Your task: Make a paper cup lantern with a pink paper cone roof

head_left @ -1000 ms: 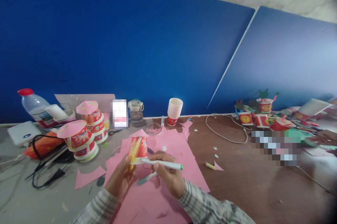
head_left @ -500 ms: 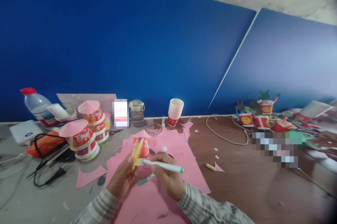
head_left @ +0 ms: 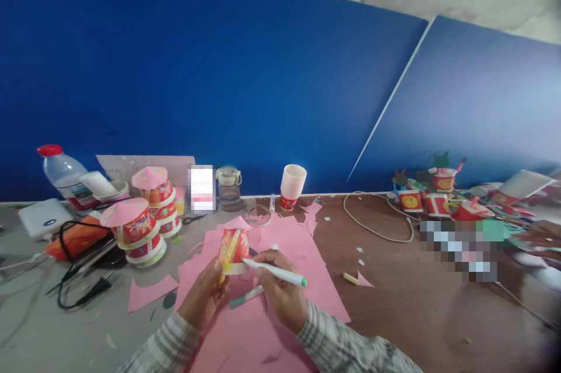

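Observation:
My left hand (head_left: pixel 205 294) is closed around a red and yellow paper cup (head_left: pixel 236 244), held tilted over the pink paper (head_left: pixel 298 250). A pink paper piece shows at the cup's top, and a white rim at its lower end. In my right hand (head_left: pixel 283 291) a white marker (head_left: pixel 287 273) with a green end is gripped like a pen. Its tip is at the cup's lower side; whether it touches I cannot tell. Below the cup, a second marker with a grey-green cap (head_left: pixel 241 298) lies on the pink paper.
Stacked cups with pink cone tops (head_left: pixel 127 215) stand at left beside a bottle (head_left: pixel 65 177) and a black plug cable (head_left: pixel 92 291). Behind are a water jar (head_left: pixel 228 189) and nested paper cups (head_left: pixel 293 186). Decorated cups (head_left: pixel 437 203) and another person's hand (head_left: pixel 550 231) are at right.
The marker's tip has moved slightly up and right along the cup. Both hands keep their holds. At the far right, a blurred whitish object has come into view near the other person.

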The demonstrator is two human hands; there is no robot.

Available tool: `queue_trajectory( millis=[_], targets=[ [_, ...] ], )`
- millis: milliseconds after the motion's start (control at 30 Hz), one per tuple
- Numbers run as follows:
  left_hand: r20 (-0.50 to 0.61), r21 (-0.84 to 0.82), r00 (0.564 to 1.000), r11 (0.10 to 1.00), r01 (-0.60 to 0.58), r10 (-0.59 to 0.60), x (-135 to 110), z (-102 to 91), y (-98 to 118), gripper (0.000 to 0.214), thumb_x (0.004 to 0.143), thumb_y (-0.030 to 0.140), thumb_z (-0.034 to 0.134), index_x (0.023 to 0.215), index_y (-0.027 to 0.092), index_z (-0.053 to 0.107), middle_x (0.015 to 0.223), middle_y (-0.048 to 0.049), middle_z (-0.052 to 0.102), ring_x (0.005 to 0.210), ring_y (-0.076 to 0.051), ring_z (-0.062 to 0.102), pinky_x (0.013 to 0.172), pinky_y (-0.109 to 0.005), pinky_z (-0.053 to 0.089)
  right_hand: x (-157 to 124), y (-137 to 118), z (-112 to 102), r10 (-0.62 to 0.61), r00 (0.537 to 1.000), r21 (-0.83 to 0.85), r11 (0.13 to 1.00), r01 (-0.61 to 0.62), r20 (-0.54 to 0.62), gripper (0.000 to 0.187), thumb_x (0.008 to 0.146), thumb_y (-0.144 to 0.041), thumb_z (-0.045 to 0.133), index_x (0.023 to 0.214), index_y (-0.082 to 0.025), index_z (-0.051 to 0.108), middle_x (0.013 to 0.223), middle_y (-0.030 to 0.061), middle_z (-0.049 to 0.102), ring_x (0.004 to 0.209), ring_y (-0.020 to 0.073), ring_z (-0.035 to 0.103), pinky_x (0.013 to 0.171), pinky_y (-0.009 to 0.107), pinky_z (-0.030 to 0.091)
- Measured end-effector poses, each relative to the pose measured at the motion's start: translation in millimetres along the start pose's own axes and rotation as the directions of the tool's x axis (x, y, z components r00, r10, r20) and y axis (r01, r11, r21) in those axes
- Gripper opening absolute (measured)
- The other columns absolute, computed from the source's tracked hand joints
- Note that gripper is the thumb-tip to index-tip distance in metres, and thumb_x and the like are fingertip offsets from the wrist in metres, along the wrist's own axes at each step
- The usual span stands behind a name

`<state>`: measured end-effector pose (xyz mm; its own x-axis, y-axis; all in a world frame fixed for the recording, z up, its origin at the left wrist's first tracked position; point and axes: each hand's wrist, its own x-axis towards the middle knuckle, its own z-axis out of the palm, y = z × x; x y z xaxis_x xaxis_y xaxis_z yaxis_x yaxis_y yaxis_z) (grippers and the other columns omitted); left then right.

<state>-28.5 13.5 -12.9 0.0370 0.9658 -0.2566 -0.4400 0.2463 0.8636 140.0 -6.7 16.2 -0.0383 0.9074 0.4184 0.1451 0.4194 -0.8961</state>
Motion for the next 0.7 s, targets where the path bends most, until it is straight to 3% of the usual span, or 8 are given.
queue_trajectory(
  millis=[233, 433, 700],
  targets=[
    [-0.039, -0.029, 0.999, 1.000, 0.010, -0.011, 1, 0.8, -1, 0.040, 0.040, 0.054, 0.068, 0.063, 0.022, 0.060, 0.046, 0.0067, 0.050, 0.038, -0.009, 0.042, 0.034, -0.020, 0.037, -2, -3, 0, -0.137, 0.991, -0.114, 0.984, 0.135, -0.006, 0.010, 0.078, -0.019, 0.058, 0.086, -0.021, 0.064, 0.069, -0.0008, 0.065, 0.058, 0.0164, 0.059, 0.056, 0.024, 0.048],
    [-0.060, -0.050, 0.998, 0.999, 0.008, -0.011, 1, 0.1, -1, 0.037, 0.039, 0.053, 0.069, 0.058, 0.022, 0.060, 0.045, 0.0062, 0.050, 0.039, -0.010, 0.043, 0.035, -0.020, 0.038, -1, -9, -1, -0.208, 0.978, -0.095, 0.973, 0.210, 0.033, 0.014, 0.078, -0.017, 0.058, 0.090, -0.023, 0.063, 0.073, 0.0003, 0.064, 0.060, 0.0176, 0.060, 0.059, 0.027, 0.049],
    [-0.064, -0.063, 0.998, 0.998, 0.018, -0.022, 0, 1.2, 0, 0.038, 0.038, 0.053, 0.070, 0.057, 0.022, 0.059, 0.044, 0.0065, 0.049, 0.039, -0.010, 0.043, 0.034, -0.021, 0.037, -1, -13, -1, -0.226, 0.972, -0.116, 0.966, 0.232, 0.067, 0.018, 0.079, -0.017, 0.056, 0.095, -0.023, 0.063, 0.078, 0.0019, 0.066, 0.064, 0.0193, 0.063, 0.061, 0.028, 0.050]
  ],
)
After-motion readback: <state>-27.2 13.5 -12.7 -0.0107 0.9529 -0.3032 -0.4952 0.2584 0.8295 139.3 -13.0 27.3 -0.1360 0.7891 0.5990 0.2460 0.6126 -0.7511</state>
